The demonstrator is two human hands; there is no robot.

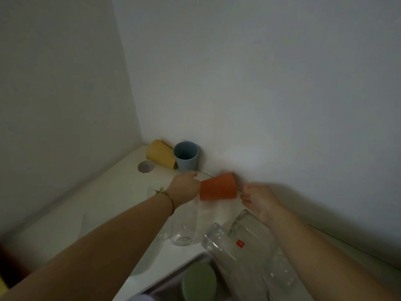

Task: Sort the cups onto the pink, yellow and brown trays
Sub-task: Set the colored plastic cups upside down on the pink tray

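An orange cup (218, 186) is held on its side above the white counter, and my left hand (184, 189) grips its wide end. My right hand (258, 199) hovers just right of the cup's narrow end, fingers loosely bent; I cannot tell whether they touch it. In the far corner a yellow cup (159, 153) lies on its side against an upright blue cup (186, 155), with a lilac cup (145, 166) in front of them. A green cup (198, 281) stands on a pinkish tray (160, 286) at the bottom edge.
Several clear glasses (234, 246) stand and lie on the counter under my forearms, one with a red sticker. Walls close the counter at the left and back. A dark brown patch (9, 266) shows at the bottom left edge.
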